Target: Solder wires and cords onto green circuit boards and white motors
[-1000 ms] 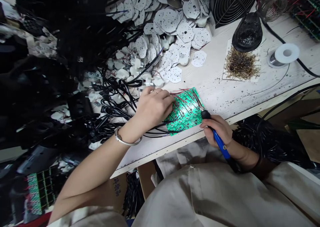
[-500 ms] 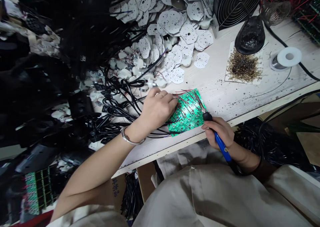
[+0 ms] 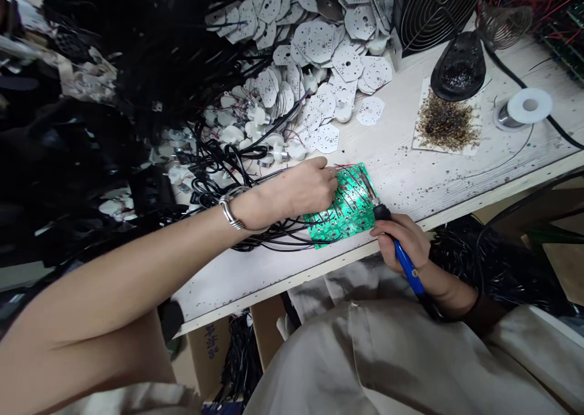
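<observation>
My right hand [image 3: 405,244] grips the blue handle of a soldering iron [image 3: 406,263], whose tip end lies over the right part of a green circuit board [image 3: 353,220]. Thin red wires [image 3: 347,190] run across the board, and black cables [image 3: 285,235] reach its left side. My left hand [image 3: 314,187] is over the board's upper left edge with its fingers curled closed. Whatever those fingers hold, if anything, is hidden by the hand.
White octagonal boards [image 3: 319,44] and small white motor parts [image 3: 276,144] lie heaped behind. At the right are a solder spool [image 3: 529,106], a black iron stand [image 3: 458,68] on a debris-covered pad [image 3: 447,123], and a fan [image 3: 438,10]. The table's front edge [image 3: 314,272] runs near my body.
My left hand has shifted right along the board's top edge, its forearm now lying flatter across the table. My right hand and the soldering iron stay nearly where they were.
</observation>
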{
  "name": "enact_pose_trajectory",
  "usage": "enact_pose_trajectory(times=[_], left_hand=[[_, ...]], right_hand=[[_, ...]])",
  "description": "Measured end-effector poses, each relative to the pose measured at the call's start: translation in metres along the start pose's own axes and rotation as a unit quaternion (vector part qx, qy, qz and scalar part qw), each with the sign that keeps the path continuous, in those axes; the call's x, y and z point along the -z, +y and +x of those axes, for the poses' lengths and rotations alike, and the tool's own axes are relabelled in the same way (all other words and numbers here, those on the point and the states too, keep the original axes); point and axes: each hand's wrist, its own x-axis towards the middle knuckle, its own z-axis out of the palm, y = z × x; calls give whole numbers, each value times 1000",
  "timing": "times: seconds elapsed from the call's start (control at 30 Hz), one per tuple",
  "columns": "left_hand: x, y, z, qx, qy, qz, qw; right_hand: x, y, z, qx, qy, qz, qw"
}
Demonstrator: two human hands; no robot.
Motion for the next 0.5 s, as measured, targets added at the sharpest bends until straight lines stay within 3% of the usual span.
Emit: enact_pose_trajectory(times=[0.37,0.5], left_hand=[[-3,-12,14,53,-2,-150,987],[-8,-16,0,153,58,-218,962]], right_hand=[[2,-1,1,-44,-6,3,999],[0,-1,1,-57,21,-7,998]])
